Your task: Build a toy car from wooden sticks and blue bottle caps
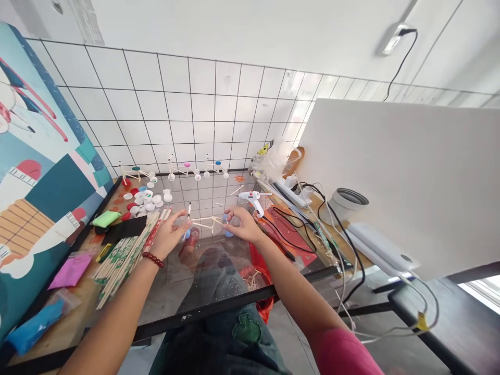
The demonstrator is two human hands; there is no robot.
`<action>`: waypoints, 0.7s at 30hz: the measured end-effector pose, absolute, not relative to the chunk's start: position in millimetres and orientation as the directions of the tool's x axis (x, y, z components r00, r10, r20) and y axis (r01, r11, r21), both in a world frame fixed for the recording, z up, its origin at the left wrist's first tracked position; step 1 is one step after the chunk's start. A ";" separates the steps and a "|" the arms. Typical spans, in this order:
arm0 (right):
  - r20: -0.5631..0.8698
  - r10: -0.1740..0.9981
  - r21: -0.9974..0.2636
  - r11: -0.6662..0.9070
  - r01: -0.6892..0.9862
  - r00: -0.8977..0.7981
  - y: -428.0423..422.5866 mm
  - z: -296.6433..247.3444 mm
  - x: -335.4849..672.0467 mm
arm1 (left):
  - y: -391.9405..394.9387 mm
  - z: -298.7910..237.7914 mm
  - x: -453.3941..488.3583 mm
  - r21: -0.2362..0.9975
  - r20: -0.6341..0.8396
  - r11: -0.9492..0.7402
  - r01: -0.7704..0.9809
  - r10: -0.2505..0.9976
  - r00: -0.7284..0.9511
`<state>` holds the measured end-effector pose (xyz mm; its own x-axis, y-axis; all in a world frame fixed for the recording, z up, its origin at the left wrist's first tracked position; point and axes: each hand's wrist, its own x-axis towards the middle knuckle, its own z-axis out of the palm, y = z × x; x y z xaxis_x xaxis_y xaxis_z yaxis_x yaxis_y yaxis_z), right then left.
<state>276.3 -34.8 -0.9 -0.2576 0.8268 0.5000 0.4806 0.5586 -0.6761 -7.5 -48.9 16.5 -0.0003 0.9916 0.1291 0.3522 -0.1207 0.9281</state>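
A small bicycle-like frame of wooden sticks (pixel 212 223) is between my two hands, above the glass tabletop. At its left end are a blue bottle cap (pixel 187 234) and an upright stick with a dark tip (pixel 189 209). There my left hand (pixel 172 233), with a red bead bracelet (pixel 153 259) at the wrist, pinches the model. My right hand (pixel 242 225) pinches the right end by another blue bottle cap (pixel 228 232). Fingers partly hide both caps. A white glue gun (pixel 252 200) lies just beyond my right hand.
Three similar stick models (pixel 186 170) stand along the back edge. Loose bottle caps (pixel 146 199), bundled wooden sticks (pixel 121 265) and a pink packet (pixel 72 270) lie at left. Black cables (pixel 292 221), a power strip (pixel 292 192) and a red bag (pixel 260 260) are at right.
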 end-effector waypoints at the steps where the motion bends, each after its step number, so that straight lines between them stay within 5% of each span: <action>1: 0.504 0.823 -0.662 0.563 0.494 -0.262 -34.7 -2.4 276.6 | -49.9 14.0 -6.6 0.932 0.113 -0.111 0.344 0.993 0.014; 12: 0.491 0.793 -0.578 0.607 0.546 -0.362 -32.5 -10.7 278.8 | -66.4 18.3 -4.2 0.850 0.053 -0.046 0.524 0.999 0.001; 21: 0.476 0.825 -0.728 0.563 0.390 -0.303 -35.7 -11.5 266.4 | -60.1 10.8 -11.6 0.964 -0.165 0.150 0.218 0.985 0.053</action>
